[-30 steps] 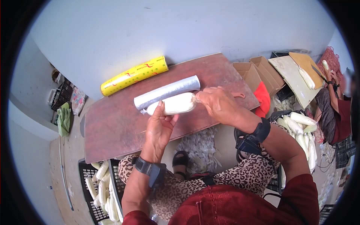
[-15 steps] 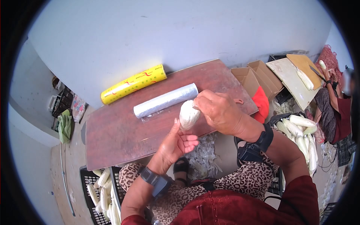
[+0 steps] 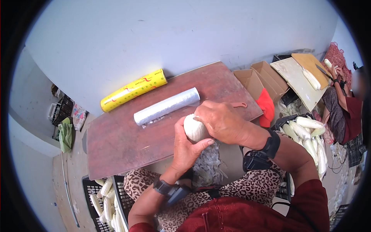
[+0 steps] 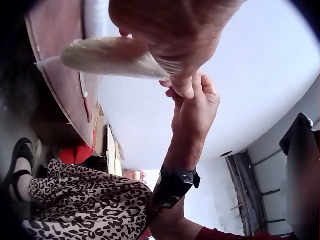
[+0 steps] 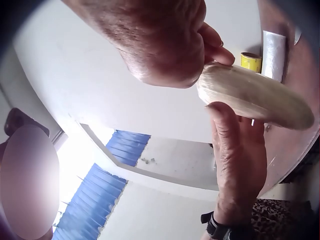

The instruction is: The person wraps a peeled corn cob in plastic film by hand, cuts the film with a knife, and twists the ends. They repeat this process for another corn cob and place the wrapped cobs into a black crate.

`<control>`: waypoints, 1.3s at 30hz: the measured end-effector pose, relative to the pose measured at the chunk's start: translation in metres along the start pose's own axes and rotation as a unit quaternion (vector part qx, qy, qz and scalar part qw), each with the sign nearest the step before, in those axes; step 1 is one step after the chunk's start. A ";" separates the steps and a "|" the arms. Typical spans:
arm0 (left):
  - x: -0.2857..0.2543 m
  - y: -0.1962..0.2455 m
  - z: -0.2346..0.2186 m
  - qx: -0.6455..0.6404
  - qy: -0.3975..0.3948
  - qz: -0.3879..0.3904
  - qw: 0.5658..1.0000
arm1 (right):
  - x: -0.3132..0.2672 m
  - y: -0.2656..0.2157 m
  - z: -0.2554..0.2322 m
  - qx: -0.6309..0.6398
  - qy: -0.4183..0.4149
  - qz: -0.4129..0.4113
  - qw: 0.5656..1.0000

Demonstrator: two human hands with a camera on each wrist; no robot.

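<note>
A pale ear of corn in its husk (image 3: 194, 130), wrapped in clear cling film, is held up over the near edge of the table, one end toward the head camera. My left hand (image 3: 184, 149) grips it round the side, thumb apart from the fingers. At the upper end, the bent fingers of my right hand (image 3: 224, 121) pinch the wrapping. In the left wrist view a thin twisted tail of film (image 4: 47, 61) sticks out from the far tip of the corn (image 4: 100, 57). Behind the hands lies an unwrapped roll of cling film (image 3: 167, 106) on the reddish table (image 3: 119, 143).
A yellow printed roll (image 3: 133, 89) lies at the table's back edge by the wall. Black crates of corn stand at left (image 3: 106, 199) and right (image 3: 309, 133). Cardboard boxes (image 3: 266, 79) and a red cloth (image 3: 265, 108) adjoin the table's right end. Another person sits far right.
The corn has turned from lying sideways to pointing end-up toward the head camera. My left hand opened under it, then closed round its side; the right hand stayed at its end.
</note>
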State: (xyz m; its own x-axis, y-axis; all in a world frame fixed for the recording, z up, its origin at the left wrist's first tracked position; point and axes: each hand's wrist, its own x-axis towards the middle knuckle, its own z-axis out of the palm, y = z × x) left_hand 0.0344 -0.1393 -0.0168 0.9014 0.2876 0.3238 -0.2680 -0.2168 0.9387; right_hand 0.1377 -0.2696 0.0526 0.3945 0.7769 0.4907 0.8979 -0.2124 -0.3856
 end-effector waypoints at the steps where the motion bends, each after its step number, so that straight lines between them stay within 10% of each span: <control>1: 0.000 0.000 0.002 0.015 0.013 -0.023 1.000 | 0.000 0.001 0.002 -0.001 -0.004 -0.004 1.000; 11: 0.005 0.008 -0.032 -0.217 -0.139 -0.238 0.936 | 0.003 0.019 -0.007 -0.015 -0.039 -0.101 0.994; 20: -0.002 -0.005 -0.046 -0.372 -0.201 -0.243 0.873 | 0.004 0.021 -0.002 0.121 -0.063 -0.056 0.989; 29: -0.009 -0.008 -0.027 0.048 -0.152 -0.108 0.981 | 0.002 0.015 0.003 0.083 -0.131 -0.044 0.987; 39: -0.009 0.009 -0.043 -0.188 -0.214 -0.244 0.927 | 0.003 0.015 0.002 0.232 -0.176 0.003 0.957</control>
State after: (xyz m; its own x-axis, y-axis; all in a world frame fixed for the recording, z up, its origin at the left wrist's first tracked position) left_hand 0.0093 -0.1041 -0.0062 0.9773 -0.1488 -0.1510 0.1798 0.2047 0.9622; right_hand 0.1514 -0.2696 0.0467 0.2352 0.9456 0.2247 0.6807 0.0048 -0.7326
